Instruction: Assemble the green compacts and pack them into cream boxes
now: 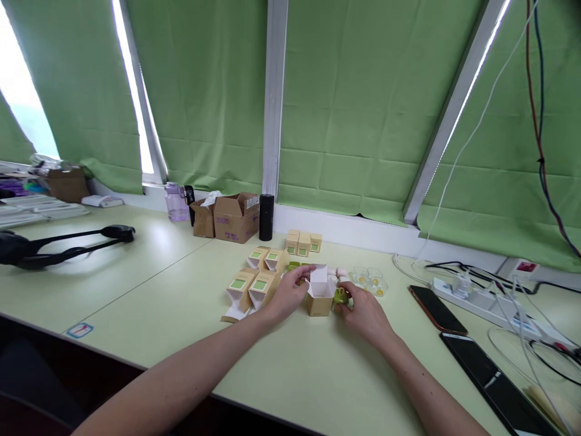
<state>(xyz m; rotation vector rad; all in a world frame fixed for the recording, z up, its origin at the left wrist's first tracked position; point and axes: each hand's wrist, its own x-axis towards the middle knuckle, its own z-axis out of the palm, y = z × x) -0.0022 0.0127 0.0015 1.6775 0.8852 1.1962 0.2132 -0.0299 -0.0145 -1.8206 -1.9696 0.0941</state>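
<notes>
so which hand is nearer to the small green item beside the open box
Right. The right hand holds the small green item, just right of the open box; the left hand is on the box's left side.

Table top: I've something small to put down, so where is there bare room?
Free: the front, between the forearms; the left, between the black straps and the open cartons; also between the right hand and the dark-screened devices. Crowded: around the box and left hand; also by the power strip.

Green blinds [363, 121], purple bottle [177, 204], black cylinder [266, 218]
</notes>
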